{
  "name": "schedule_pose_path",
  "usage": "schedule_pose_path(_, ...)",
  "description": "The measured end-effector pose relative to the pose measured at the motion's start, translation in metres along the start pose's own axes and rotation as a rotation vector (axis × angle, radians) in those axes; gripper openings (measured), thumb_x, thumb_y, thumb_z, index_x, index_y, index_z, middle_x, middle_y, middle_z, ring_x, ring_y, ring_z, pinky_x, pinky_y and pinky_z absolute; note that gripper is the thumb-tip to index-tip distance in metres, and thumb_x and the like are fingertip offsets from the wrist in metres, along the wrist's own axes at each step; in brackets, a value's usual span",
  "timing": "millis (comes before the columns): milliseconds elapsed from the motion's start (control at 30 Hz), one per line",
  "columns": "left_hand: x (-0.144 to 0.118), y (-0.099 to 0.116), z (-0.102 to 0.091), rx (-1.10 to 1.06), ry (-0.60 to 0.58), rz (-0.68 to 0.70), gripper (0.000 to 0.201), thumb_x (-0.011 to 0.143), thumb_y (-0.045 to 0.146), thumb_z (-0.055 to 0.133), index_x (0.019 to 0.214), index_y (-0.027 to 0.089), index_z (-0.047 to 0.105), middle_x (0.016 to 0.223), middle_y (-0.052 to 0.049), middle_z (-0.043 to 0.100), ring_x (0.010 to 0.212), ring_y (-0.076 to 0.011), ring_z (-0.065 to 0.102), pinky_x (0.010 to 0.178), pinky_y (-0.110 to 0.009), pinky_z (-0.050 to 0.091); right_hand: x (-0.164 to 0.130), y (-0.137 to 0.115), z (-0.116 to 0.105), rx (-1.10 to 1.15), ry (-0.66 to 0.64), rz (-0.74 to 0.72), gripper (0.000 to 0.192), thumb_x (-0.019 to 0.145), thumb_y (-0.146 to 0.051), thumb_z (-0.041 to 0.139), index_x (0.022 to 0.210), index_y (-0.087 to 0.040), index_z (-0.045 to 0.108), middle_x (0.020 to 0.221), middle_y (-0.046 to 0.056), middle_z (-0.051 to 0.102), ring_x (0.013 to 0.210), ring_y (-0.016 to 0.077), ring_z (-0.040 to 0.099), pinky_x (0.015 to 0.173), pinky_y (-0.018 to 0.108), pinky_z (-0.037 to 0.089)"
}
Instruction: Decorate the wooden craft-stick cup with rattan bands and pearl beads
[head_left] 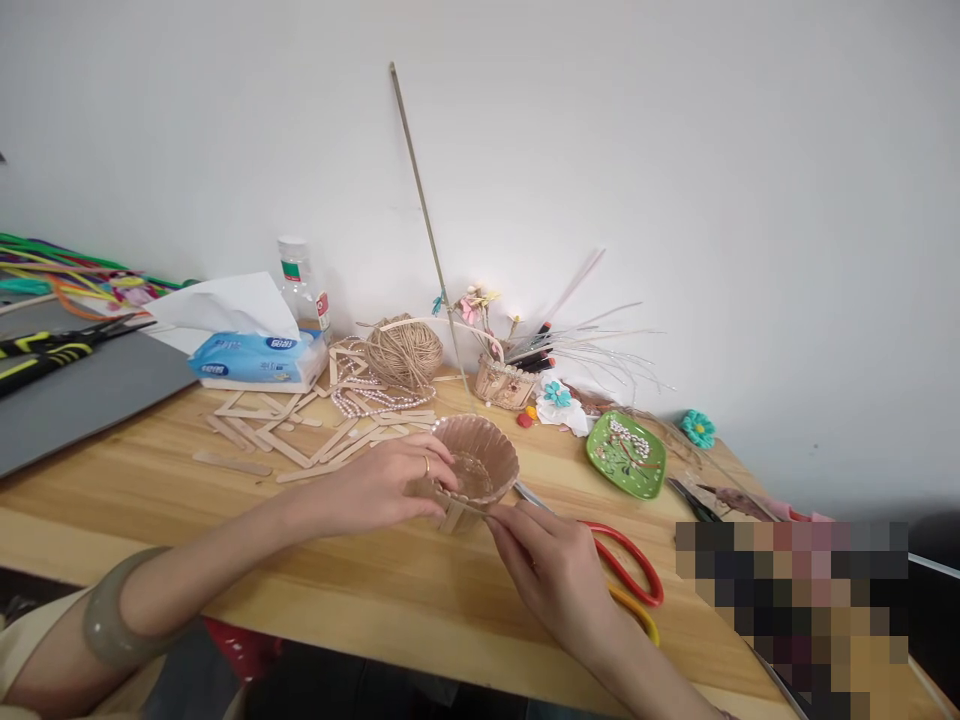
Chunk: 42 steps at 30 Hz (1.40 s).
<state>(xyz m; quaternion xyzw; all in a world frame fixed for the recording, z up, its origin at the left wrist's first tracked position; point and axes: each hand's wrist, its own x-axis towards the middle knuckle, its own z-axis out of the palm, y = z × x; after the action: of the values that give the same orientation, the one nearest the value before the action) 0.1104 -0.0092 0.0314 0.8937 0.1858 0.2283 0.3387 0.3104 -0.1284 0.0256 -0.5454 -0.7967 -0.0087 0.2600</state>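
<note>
A small brown basket woven around popsicle sticks stands on the wooden table. My left hand wraps its near left side, a ring on one finger and a jade bangle on the wrist. My right hand pinches a thin twine strand at the basket's front rim. Loose popsicle sticks lie scattered behind my left hand.
A twine ball, pearl strings, tissue pack, glue bottle and a small decorated basket stand at the back. Red-handled scissors lie by my right hand. A green dish sits right; a laptop left.
</note>
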Motion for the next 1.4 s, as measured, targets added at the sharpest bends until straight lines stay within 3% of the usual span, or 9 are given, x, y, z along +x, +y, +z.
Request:
schedule_pose_path(333,0.004,0.000,0.002,-0.041,0.052,0.081,0.015,0.079,0.022,0.061,0.087,0.023,0.074,0.084,-0.007,0.073,0.092,-0.0209,0.063,0.081,-0.032,0.049,-0.001,0.002,0.002,0.029,0.036,0.026,0.025,0.092,-0.023,0.041,0.088,-0.017,0.065,0.065,0.003,0.061,0.054,0.0126,0.056,0.050,0.022,0.041)
schedule_pose_path(567,0.004,0.012,-0.016,-0.266,-0.002,-0.084,0.009,0.073,0.029,0.068,0.076,0.026,0.075,0.081,-0.003,0.071,0.086,-0.0185,0.064,0.078,-0.028,0.049,0.011,-0.001,-0.029,0.409,-0.154,0.200,0.036,0.092,-0.036,0.042,0.069,-0.016,0.062,0.064,0.001,0.060,0.059,0.0122,0.054,0.054,0.021,0.042)
schedule_pose_path(667,0.004,0.018,-0.028,-0.341,-0.046,-0.167,0.007,0.070,0.030,0.070,0.073,0.026,0.076,0.080,-0.002,0.071,0.080,-0.0182,0.064,0.073,-0.027,0.049,0.015,-0.001,-0.039,0.532,-0.171,0.226,0.037,0.091,-0.039,0.043,0.070,-0.016,0.064,0.063,0.001,0.060,0.062,0.0128,0.054,0.057,0.022,0.043)
schedule_pose_path(1033,-0.016,0.034,-0.064,-0.396,-0.170,-0.360,0.004,0.064,0.026,0.073,0.067,0.025,0.076,0.069,0.000,0.070,0.066,-0.0158,0.061,0.063,-0.024,0.046,0.028,-0.005,-0.031,0.705,-0.243,0.185,0.038,0.087,-0.042,0.049,0.066,-0.013,0.061,0.060,-0.001,0.053,0.058,0.0095,0.043,0.053,0.022,0.032)
schedule_pose_path(1167,-0.027,0.031,-0.069,-0.470,-0.182,-0.343,0.003,0.065,0.021,0.073,0.064,0.021,0.075,0.063,0.001,0.066,0.064,-0.0142,0.056,0.062,-0.024,0.043,0.032,-0.006,-0.025,0.773,-0.247,0.152,0.037,0.086,-0.043,0.052,0.066,-0.013,0.061,0.059,-0.002,0.050,0.057,0.0088,0.041,0.052,0.022,0.030)
schedule_pose_path(1400,-0.035,0.005,-0.070,-0.623,-0.255,-0.185,0.007,0.066,0.031,0.075,0.072,0.026,0.076,0.066,-0.002,0.068,0.066,-0.0153,0.055,0.064,-0.027,0.045,0.037,-0.009,-0.024,0.951,-0.238,0.211,0.031,0.077,-0.043,0.064,0.069,-0.013,0.059,0.059,-0.003,0.048,0.055,0.0073,0.038,0.051,0.021,0.028)
